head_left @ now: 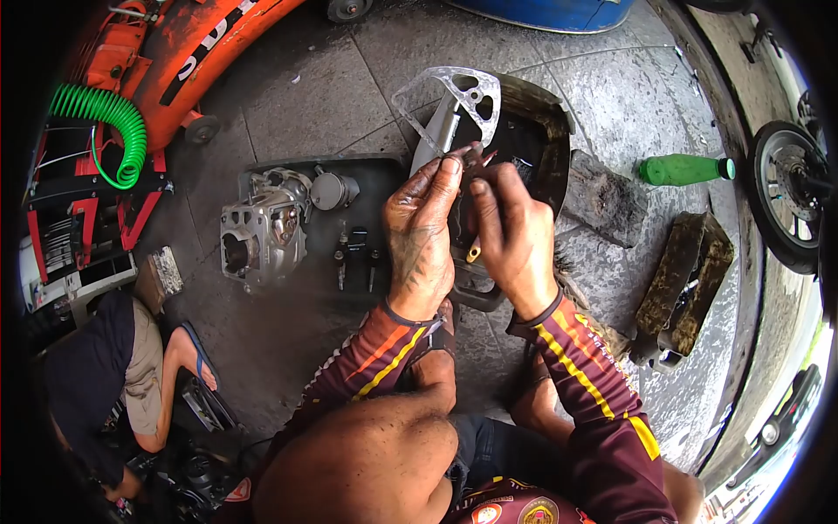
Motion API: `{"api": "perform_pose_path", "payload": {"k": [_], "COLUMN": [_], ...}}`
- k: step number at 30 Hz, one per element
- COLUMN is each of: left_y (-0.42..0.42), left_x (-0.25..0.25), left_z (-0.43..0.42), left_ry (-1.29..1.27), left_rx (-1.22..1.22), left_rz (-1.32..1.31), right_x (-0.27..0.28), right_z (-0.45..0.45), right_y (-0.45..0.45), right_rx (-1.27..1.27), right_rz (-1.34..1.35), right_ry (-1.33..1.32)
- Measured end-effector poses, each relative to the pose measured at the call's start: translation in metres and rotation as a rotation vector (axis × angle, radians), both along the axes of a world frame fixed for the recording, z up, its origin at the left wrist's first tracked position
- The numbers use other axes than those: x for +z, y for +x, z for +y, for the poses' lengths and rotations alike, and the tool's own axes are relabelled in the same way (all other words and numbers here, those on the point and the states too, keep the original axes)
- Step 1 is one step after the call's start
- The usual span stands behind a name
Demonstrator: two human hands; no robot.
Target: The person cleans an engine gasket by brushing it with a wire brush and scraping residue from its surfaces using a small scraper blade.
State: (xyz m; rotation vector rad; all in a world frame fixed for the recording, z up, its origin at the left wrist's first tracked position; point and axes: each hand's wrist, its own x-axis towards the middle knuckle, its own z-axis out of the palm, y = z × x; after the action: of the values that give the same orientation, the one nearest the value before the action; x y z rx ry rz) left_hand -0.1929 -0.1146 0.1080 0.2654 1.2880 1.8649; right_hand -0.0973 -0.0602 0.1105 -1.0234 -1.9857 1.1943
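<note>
Near the middle, my left hand (421, 231) is closed, its thumb and fingers pinching the lower end of a flat metal gasket-like plate (485, 85) that rises above the hands. My right hand (517, 229) is closed just beside it, with a small pointed thing at its fingertips that is too small to name. Both hands are above a dark, dirty tray (556, 140). A brush-like yellow handle tip (474, 251) shows between the wrists. To the left, a second tray (375, 164) bears a metal engine part (266, 229), a piston (333, 190) and small dark parts (356, 249).
A green bottle (685, 169), a dark block (604, 199) and an oily metal box (685, 288) lie on the right. An orange compressor (192, 74) with a green coiled hose (131, 131) stands upper left. Another person (105, 375) sits lower left. A wheel (786, 196) is far right.
</note>
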Motion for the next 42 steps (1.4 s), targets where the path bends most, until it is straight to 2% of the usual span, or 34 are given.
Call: {"api": "perform_pose_path", "payload": {"k": [2,3,5,7,9,13,15,17,19,21,24,28,31,32,36,37,39,40,42], "left_y": [0.0,0.001,0.0,0.001,0.002,0.003,0.003,0.004,0.005,0.006,0.008,0.006,0.005,0.004,0.003,-0.002,-0.017,-0.018,-0.026], "left_x": [-0.001,-0.001,-0.003,-0.002,-0.006,0.002,0.003,0.001,0.001,-0.004,-0.009,-0.011,-0.008,-0.006,-0.014,-0.014,-0.014,-0.008,-0.012], "left_z": [-0.001,-0.003,-0.001,-0.001,-0.001,-0.001,0.0,0.002,0.004,0.003,0.0,0.001,0.002,0.002,-0.004,-0.006,-0.008,-0.007,-0.009], "left_ry": [-0.044,-0.046,0.011,0.025,-0.044,0.012,0.024,0.088,0.085,0.089,0.105,0.091,0.062,0.023,0.005,0.007,-0.094,-0.011,-0.06], "left_rx": [-0.03,-0.03,-0.073,-0.084,-0.059,-0.098,-0.121,-0.098,-0.104,-0.088,-0.089,-0.084,-0.108,-0.127,-0.222,-0.225,-0.324,-0.323,-0.384], "left_rz": [0.05,0.048,-0.041,-0.044,-0.028,-0.069,-0.056,-0.185,-0.209,-0.189,-0.09,0.073,0.132,0.127,0.246,0.248,0.083,0.085,0.106], "right_x": [0.009,0.005,-0.006,-0.002,0.006,-0.003,0.005,0.002,0.004,0.01,-0.006,-0.007,-0.002,-0.003,0.003,0.009,0.01,0.009,0.013], "right_z": [0.006,0.003,-0.004,-0.002,0.003,-0.006,-0.002,-0.001,-0.002,0.0,0.008,0.017,0.016,0.017,0.03,0.033,0.045,0.053,0.057], "right_y": [0.0,0.0,-0.002,-0.002,-0.002,-0.003,-0.002,-0.002,-0.004,-0.004,-0.008,-0.002,-0.003,-0.006,0.007,0.007,0.017,0.023,0.024], "right_rx": [-0.034,-0.034,0.024,0.016,-0.056,-0.004,-0.011,-0.028,-0.055,-0.124,-0.192,-0.139,-0.194,-0.213,-0.082,-0.085,-0.02,0.011,0.049], "right_rz": [-0.034,-0.036,0.046,0.051,0.037,0.048,0.048,0.01,0.042,0.111,0.317,0.219,0.373,0.423,0.283,0.337,0.253,0.143,0.119], "right_ry": [-0.195,-0.196,0.025,0.013,-0.126,0.012,-0.043,-0.093,-0.126,-0.294,-0.312,-0.242,-0.389,-0.367,-0.345,-0.38,-0.338,-0.291,-0.245]}}
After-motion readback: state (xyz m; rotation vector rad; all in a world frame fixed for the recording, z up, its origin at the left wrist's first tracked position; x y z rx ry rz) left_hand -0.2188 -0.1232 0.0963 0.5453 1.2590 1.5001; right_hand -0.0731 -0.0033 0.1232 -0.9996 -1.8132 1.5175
